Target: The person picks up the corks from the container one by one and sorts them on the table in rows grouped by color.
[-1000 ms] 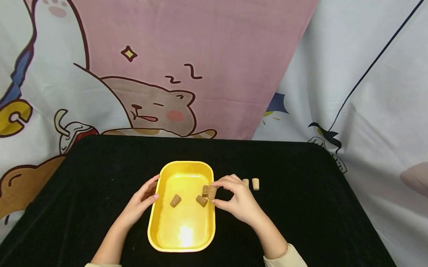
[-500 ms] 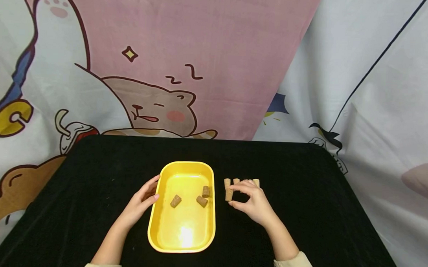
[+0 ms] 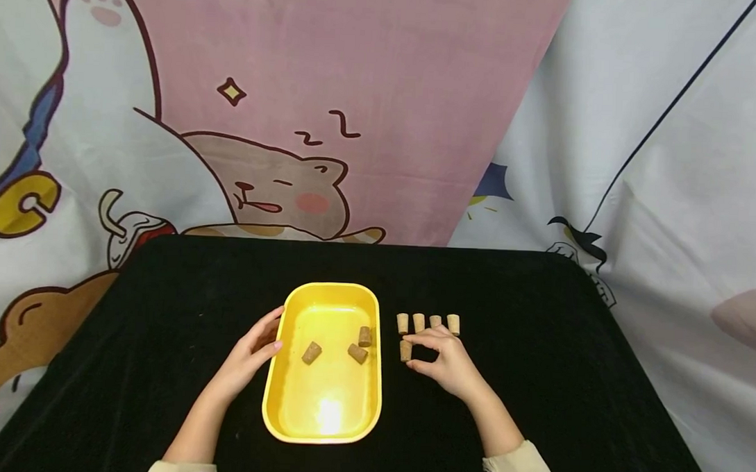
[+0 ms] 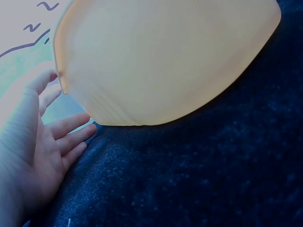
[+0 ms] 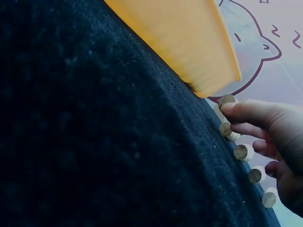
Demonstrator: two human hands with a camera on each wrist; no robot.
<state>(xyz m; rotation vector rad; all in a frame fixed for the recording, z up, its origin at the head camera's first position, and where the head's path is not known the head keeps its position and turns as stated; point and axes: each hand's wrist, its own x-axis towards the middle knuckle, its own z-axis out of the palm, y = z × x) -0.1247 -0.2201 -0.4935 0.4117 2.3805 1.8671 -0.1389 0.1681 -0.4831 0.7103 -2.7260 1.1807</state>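
In the head view, my right hand (image 3: 445, 360) pinches a cork stopper (image 3: 406, 351) between thumb and forefinger, just in front of the leftmost stopper of a row. The row of tapered cork stoppers (image 3: 419, 323) lines the cloth to the right of a yellow tray (image 3: 321, 434). The right wrist view shows the pinched stopper (image 5: 227, 100) at the thumb tip. My left hand (image 3: 249, 355) rests at the tray's left side, thumb at the rim. In the left wrist view, its fairly straight fingers (image 4: 71, 124) touch the outer wall. Three darker cork stoppers (image 3: 358, 353) lie inside the tray.
A black cloth (image 3: 523, 380) covers the table. Behind its far edge hangs a cartoon-printed curtain (image 3: 382, 111), pink and white. The tray's right wall stands a little to the left of the pinched stopper.
My right hand has carried the stopper from over the tray's right rim rightward, to the cloth in front of the row. The left hand and the tray stay in place.
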